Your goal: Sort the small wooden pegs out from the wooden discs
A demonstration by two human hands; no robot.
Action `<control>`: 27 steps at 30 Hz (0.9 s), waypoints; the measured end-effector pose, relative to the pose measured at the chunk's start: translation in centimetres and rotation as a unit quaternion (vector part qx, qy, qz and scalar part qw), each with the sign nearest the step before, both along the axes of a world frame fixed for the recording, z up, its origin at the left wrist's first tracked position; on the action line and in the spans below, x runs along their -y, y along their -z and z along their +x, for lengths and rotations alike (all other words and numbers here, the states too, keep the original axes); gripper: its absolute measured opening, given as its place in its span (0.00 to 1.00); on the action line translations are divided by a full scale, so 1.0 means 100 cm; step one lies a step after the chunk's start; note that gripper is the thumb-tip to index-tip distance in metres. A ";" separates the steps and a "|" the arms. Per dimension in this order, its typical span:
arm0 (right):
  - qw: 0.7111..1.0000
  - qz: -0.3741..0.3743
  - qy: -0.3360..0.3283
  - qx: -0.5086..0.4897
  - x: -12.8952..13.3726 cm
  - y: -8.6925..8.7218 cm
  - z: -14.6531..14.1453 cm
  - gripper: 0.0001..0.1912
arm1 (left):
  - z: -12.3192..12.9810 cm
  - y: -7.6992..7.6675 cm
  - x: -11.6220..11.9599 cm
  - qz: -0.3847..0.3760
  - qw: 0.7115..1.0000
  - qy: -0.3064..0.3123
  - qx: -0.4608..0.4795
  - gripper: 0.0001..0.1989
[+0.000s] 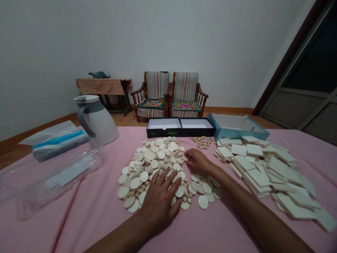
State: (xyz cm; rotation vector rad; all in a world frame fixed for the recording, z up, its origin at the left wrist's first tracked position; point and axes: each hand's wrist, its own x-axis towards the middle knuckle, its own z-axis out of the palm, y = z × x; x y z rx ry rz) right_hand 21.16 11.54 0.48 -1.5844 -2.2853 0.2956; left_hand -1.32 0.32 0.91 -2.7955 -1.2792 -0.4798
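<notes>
A heap of flat cream discs (154, 165) of mixed sizes covers the middle of a pink cloth (86, 225), with small round pieces among them. My left hand (159, 200) lies palm down on the near part of the heap, fingers spread. My right hand (198, 161) rests on the cloth, fingertips against the heap's right edge, with no object showing in it. Smaller discs (204, 188) lie just below it. A cluster of tiny tan pellets (202, 142) sits beyond it, and stacks of cream rectangular tiles (263, 172) spread to the right.
An open black box (180, 127) and a blue-and-white box (234, 126) stand at the cloth's far edge. To the left are a white jug (97, 119), a clear plastic sheet (52, 179) and a wrapped packet (59, 142). Two striped chairs (168, 95) stand behind.
</notes>
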 end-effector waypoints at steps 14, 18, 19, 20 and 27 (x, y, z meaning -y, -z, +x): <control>0.960 -0.188 -0.157 -0.136 0.001 -0.052 0.050 0.09 | -0.001 0.000 0.000 -0.005 1.000 0.000 -0.001 0.29; 0.985 -0.120 -0.043 -0.116 -0.006 -0.038 0.056 0.06 | -0.001 0.002 0.000 0.001 1.000 -0.001 0.003 0.29; 0.991 -0.094 -0.018 -0.096 -0.008 -0.031 0.053 0.05 | 0.000 0.002 0.000 0.001 1.000 -0.001 0.004 0.29; 0.994 -0.073 -0.005 -0.080 -0.009 -0.024 0.049 0.05 | 0.000 0.001 0.000 0.001 1.000 -0.001 0.004 0.29; 0.999 -0.009 0.034 -0.035 -0.010 -0.002 0.032 0.12 | -0.001 0.000 0.000 -0.001 1.000 0.000 0.001 0.29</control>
